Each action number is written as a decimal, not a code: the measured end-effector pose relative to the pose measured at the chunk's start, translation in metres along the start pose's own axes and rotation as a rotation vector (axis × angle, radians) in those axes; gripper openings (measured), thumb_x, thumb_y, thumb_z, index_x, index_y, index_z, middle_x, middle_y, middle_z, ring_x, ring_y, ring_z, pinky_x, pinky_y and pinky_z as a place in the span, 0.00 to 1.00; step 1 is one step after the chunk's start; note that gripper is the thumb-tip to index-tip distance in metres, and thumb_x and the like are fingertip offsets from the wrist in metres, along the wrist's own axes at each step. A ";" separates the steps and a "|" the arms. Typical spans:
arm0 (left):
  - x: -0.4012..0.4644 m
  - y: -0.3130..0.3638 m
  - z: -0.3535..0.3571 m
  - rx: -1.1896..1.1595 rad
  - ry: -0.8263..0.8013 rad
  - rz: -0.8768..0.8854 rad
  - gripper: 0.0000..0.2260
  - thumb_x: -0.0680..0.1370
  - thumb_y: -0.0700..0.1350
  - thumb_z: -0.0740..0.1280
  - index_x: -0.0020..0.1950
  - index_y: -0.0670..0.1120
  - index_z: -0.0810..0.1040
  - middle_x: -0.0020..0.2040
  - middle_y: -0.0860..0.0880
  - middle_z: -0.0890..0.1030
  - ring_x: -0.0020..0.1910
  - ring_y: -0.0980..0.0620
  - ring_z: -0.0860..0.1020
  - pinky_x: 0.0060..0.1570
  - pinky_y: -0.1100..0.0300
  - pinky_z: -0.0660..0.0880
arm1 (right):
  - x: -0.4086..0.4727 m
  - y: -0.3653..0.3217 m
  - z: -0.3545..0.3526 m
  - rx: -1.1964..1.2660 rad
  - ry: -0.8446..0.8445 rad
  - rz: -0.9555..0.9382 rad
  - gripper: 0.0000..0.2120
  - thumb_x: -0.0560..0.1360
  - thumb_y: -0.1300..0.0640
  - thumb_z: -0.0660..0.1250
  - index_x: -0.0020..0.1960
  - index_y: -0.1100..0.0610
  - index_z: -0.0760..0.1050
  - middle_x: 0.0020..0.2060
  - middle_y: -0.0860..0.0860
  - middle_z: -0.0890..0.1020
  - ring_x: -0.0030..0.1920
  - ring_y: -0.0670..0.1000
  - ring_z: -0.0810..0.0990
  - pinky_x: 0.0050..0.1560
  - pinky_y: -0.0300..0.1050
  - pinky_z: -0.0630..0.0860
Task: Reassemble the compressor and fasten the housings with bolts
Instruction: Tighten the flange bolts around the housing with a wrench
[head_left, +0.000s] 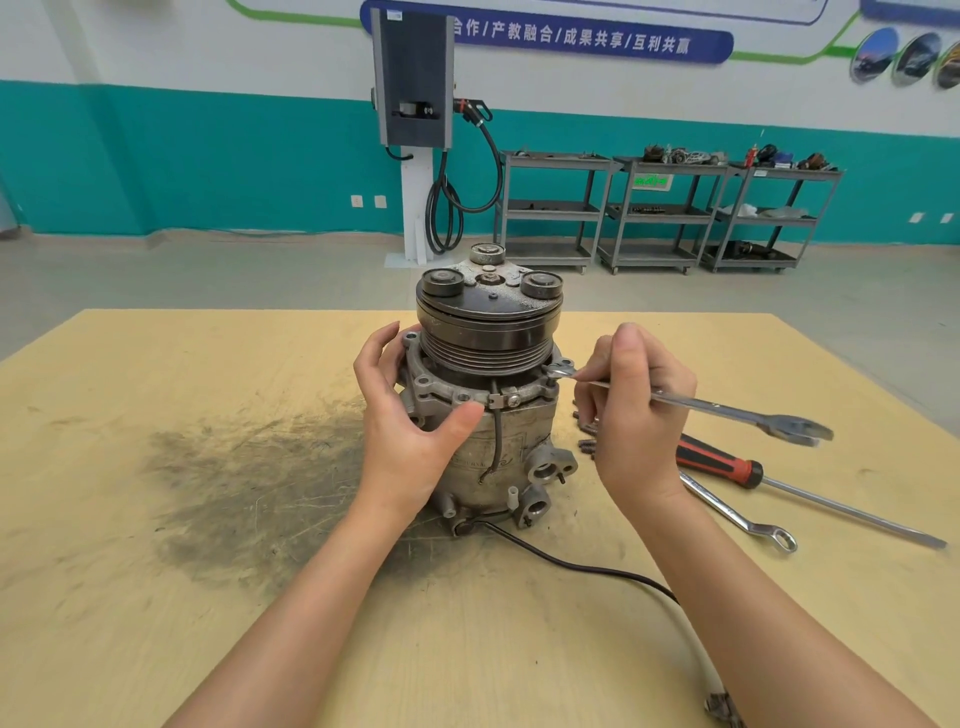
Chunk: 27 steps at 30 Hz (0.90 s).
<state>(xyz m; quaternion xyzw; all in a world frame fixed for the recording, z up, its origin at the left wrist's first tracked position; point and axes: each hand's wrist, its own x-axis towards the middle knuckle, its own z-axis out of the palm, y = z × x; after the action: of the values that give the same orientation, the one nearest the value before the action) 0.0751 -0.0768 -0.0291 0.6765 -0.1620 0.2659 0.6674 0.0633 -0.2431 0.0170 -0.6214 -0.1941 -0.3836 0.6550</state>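
The compressor (511, 447) stands upright in the middle of the yellow table, its dark grooved pulley (488, 332) on top. My left hand (410, 415) wraps around the housing's left side, thumb pressed against the front flange. My right hand (631, 410) grips a silver open-end wrench (727, 408) by its shaft. The wrench's far jaw sits on a bolt (551, 375) at the right flange just under the pulley. Loose bolts (586, 436) lie on the table behind my right hand, partly hidden.
A red-and-black screwdriver (769, 480) and a ring spanner (737, 514) lie at the right. A black cable (571, 564) runs from the compressor's base toward the front right edge. A dark grease stain (249, 478) covers the table at left. Shelving carts (670, 213) stand far behind.
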 end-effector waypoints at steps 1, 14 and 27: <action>0.000 0.000 0.000 0.000 -0.001 -0.001 0.38 0.65 0.59 0.73 0.69 0.58 0.57 0.70 0.51 0.69 0.71 0.54 0.69 0.69 0.59 0.70 | 0.000 0.002 0.000 0.043 -0.005 0.041 0.20 0.79 0.49 0.55 0.31 0.54 0.71 0.24 0.48 0.70 0.21 0.50 0.68 0.24 0.37 0.62; 0.000 0.003 0.001 -0.010 -0.007 -0.005 0.37 0.65 0.57 0.73 0.69 0.56 0.58 0.69 0.50 0.69 0.70 0.52 0.70 0.68 0.60 0.70 | 0.015 0.004 0.000 0.518 0.095 0.589 0.29 0.83 0.57 0.54 0.23 0.53 0.72 0.20 0.48 0.66 0.19 0.46 0.61 0.20 0.36 0.61; 0.000 0.005 0.001 -0.012 -0.009 -0.009 0.37 0.65 0.58 0.73 0.69 0.56 0.58 0.69 0.49 0.69 0.70 0.53 0.70 0.68 0.60 0.69 | 0.005 0.000 0.003 0.285 0.179 0.363 0.24 0.79 0.53 0.57 0.25 0.50 0.73 0.22 0.47 0.70 0.19 0.46 0.64 0.22 0.36 0.61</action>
<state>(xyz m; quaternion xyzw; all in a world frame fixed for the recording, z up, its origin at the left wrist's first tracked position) 0.0726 -0.0783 -0.0254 0.6744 -0.1635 0.2592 0.6718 0.0672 -0.2412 0.0209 -0.5109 -0.0727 -0.2817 0.8089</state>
